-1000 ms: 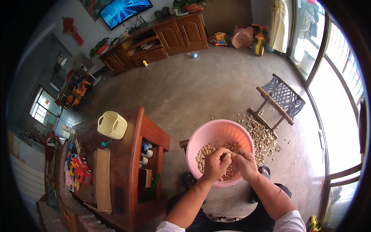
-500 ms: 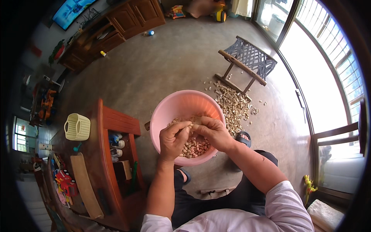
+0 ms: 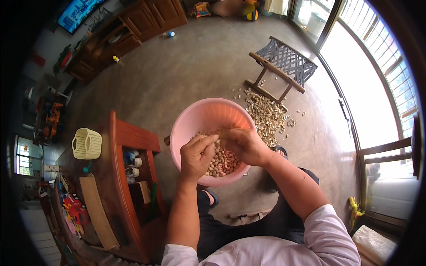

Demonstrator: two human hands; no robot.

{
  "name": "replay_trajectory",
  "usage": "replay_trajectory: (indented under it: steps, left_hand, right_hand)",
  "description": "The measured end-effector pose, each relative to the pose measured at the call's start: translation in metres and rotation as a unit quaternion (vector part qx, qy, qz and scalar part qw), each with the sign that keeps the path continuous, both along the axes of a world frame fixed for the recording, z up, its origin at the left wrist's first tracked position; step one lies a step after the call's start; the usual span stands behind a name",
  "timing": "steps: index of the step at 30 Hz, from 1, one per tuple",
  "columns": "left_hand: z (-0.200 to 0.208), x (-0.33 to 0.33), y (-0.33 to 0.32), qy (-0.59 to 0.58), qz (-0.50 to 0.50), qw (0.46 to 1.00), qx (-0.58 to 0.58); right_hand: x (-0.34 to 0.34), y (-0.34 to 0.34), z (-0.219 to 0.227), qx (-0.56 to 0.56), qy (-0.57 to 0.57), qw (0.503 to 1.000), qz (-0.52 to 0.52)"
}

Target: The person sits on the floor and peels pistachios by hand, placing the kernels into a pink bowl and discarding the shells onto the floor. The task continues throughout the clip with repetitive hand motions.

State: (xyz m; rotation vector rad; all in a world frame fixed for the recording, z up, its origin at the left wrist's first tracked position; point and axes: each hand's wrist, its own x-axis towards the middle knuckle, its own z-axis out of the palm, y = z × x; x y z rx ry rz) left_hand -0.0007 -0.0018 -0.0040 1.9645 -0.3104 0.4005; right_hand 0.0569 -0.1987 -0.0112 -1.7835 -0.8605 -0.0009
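A pink plastic tub stands before me, with a heap of peanuts at its bottom, some pale in the shell and some reddish. Above the heap, my left hand is closed in a pinch of thumb and forefinger, with a pale peanut at the fingertips. My right hand comes in from the right, its fingers curled toward the left fingertips. Shadow and blur hide what lies between the right fingers, if anything. Both hands are close together over the tub.
Empty peanut shells lie scattered on the floor beyond the tub's right side. A wooden stool with a woven strap seat stands over them. At left is a reddish wooden table with open shelves, bearing a pale green basket.
My right hand has rolled over, so its fingers are darker and its thumb is less visible. My left hand keeps its pinch. The whole view has shifted slightly.
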Motion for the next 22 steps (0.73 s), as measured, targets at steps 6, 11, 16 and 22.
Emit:
replay_trajectory:
  steps: [6,11,16,22]
  left_hand:
    - [-0.004,0.001,-0.006,0.061,-0.005,0.992,-0.112]
    - [-0.008,0.005,-0.012,0.048,0.001,0.996,-0.08]
    - [-0.011,0.007,-0.011,0.051,0.003,0.998,-0.038]
    - [-0.025,0.009,-0.006,0.008,-0.005,0.999,-0.038]
  right_hand:
    - [0.001,-0.003,0.006,0.131,0.468,0.871,0.07]
    - [0.003,-0.008,0.005,0.129,0.482,0.865,0.046]
    - [0.006,-0.012,-0.008,0.077,0.351,0.933,0.023]
    - [0.005,-0.004,-0.017,0.117,0.362,0.924,0.019]
